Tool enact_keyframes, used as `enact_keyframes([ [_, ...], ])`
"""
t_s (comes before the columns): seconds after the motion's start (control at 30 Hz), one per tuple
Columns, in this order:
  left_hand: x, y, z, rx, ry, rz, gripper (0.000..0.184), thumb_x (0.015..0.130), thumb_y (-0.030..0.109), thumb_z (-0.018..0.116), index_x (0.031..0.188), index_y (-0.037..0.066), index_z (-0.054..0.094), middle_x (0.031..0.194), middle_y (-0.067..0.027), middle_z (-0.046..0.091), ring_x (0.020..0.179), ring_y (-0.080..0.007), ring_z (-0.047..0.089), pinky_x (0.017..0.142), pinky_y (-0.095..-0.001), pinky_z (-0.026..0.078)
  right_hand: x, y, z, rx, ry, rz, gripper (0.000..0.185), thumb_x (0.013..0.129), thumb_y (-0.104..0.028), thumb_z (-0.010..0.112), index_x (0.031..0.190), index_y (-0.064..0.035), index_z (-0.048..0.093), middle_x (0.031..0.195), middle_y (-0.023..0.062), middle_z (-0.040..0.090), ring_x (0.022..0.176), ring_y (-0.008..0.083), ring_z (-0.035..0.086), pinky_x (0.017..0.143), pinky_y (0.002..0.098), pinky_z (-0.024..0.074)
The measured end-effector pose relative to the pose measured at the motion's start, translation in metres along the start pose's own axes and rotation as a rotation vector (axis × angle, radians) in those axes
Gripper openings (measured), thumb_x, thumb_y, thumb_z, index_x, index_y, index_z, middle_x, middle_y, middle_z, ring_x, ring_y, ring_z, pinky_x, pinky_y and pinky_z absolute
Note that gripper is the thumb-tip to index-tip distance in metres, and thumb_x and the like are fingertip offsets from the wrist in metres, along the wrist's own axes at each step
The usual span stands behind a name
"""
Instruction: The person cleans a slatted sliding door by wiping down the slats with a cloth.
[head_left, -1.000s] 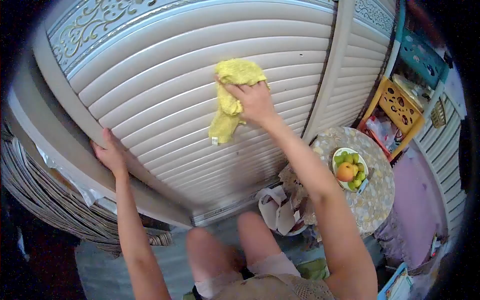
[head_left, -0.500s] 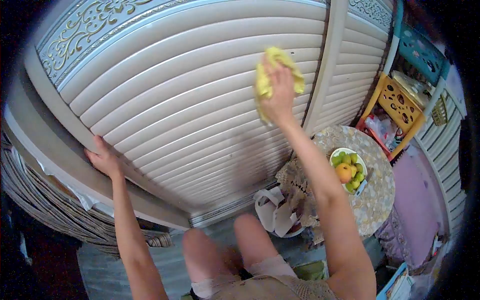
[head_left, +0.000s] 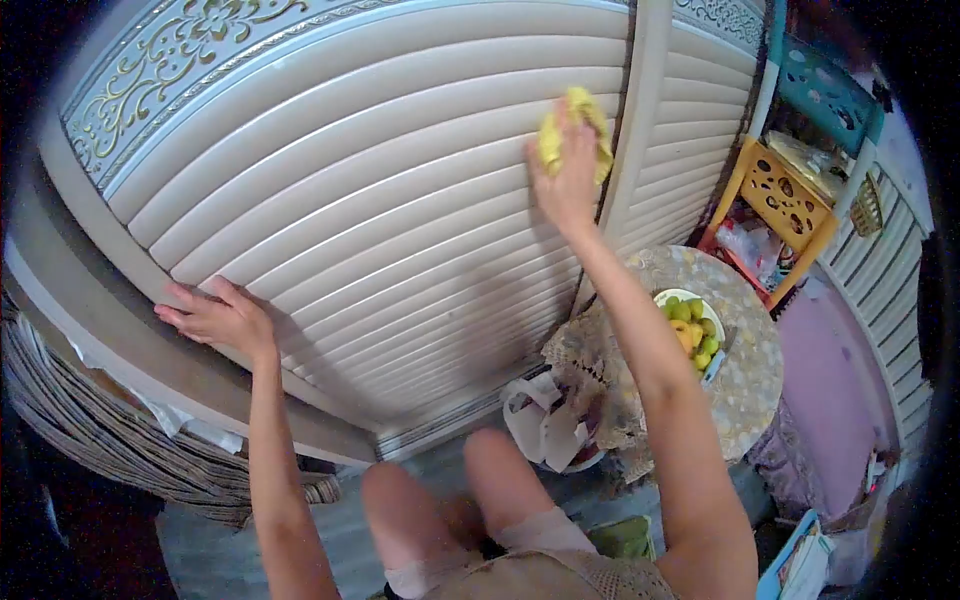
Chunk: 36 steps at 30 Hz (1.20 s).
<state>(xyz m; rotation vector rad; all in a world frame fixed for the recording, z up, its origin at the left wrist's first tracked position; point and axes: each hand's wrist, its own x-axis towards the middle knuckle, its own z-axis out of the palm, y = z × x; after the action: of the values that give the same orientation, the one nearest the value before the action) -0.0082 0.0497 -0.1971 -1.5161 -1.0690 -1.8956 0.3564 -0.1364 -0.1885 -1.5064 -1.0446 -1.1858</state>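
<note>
A cream slatted door panel [head_left: 400,200] with a carved, gold-patterned top band fills the middle of the view. My right hand [head_left: 566,185] presses a yellow cloth [head_left: 578,130] against its slats, close to the right-hand edge of the panel. Parts of the cloth stick out above and to the right of my fingers. On the lower left, my left hand [head_left: 222,318] rests with fingers spread on the door's side frame and holds nothing.
To the right stands a small round table [head_left: 745,390] with a bowl of fruit [head_left: 712,365]. Behind it is a rack with an orange basket [head_left: 785,195]. A bin [head_left: 545,425] sits below the table's edge. A gathered striped curtain [head_left: 130,440] hangs at left.
My right hand has slid the yellow cloth rightward toward the panel's edge. My left hand has shifted from the frame's outer edge inward, its fingers now spread. The view has moved slightly.
</note>
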Motion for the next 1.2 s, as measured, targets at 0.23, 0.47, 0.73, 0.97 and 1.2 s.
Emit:
enact_keyframes([
  [0.23, -0.029, -0.007, 0.011, 0.002, -0.131, 0.137, 0.062, 0.095, 0.045, 0.028, 0.142, 0.005, 0.023, 0.149, -0.0167, 0.015, 0.138, -0.0347, 0.012, 0.105, -0.0577, 0.003, 0.01, 0.031, -0.001, 0.095, 0.004, 0.175, 0.066, 0.086, -0.032, 0.057, 0.141, -0.0114, 0.027, 0.12, 0.0214, 0.048, 0.113, 0.0389, 0.042, 0.096, 0.0468, 0.0325],
  [0.47, -0.029, -0.006, 0.012, -0.026, -0.109, 0.133, 0.06, 0.095, 0.043, 0.029, 0.142, 0.006, 0.024, 0.149, -0.0157, 0.017, 0.138, -0.0327, 0.014, 0.106, -0.0549, 0.005, 0.0, -0.014, 0.018, 0.168, 0.088, 0.331, 0.068, 0.087, -0.036, 0.055, 0.14, -0.0052, 0.027, 0.139, 0.0236, 0.031, 0.129, 0.0372, 0.028, 0.107, 0.0462, 0.0196],
  [0.73, -0.028, -0.008, 0.01, -0.036, -0.118, 0.148, 0.06, 0.093, 0.042, 0.034, 0.141, 0.006, 0.025, 0.148, -0.0172, 0.019, 0.138, -0.0319, 0.015, 0.106, -0.0548, 0.004, -0.002, -0.034, -0.002, 0.13, -0.09, -0.063, 0.055, 0.068, -0.012, 0.064, 0.122, -0.0114, 0.05, 0.112, 0.0128, 0.052, 0.109, 0.0337, 0.045, 0.095, 0.0433, 0.034],
  [0.97, -0.029, 0.0, 0.012, -0.023, -0.124, 0.124, 0.059, 0.093, 0.039, 0.034, 0.141, 0.005, 0.025, 0.148, -0.0185, 0.018, 0.137, -0.0347, 0.014, 0.107, -0.0539, 0.006, 0.014, -0.029, 0.001, 0.065, 0.02, 0.059, 0.053, 0.067, -0.013, 0.064, 0.117, -0.0079, 0.048, 0.108, 0.0157, 0.05, 0.108, 0.0361, 0.044, 0.093, 0.0456, 0.0336],
  [1.2, -0.034, 0.017, 0.012, -0.077, -0.063, 0.229, 0.057, 0.094, 0.034, 0.035, 0.142, 0.005, 0.024, 0.147, -0.0195, 0.017, 0.134, -0.042, 0.015, 0.107, -0.052, 0.014, -0.02, -0.047, 0.002, 0.155, -0.388, -0.1, 0.081, 0.07, -0.017, 0.064, 0.142, -0.0107, 0.026, 0.129, 0.0195, 0.042, 0.118, 0.0362, 0.041, 0.101, 0.0443, 0.0312],
])
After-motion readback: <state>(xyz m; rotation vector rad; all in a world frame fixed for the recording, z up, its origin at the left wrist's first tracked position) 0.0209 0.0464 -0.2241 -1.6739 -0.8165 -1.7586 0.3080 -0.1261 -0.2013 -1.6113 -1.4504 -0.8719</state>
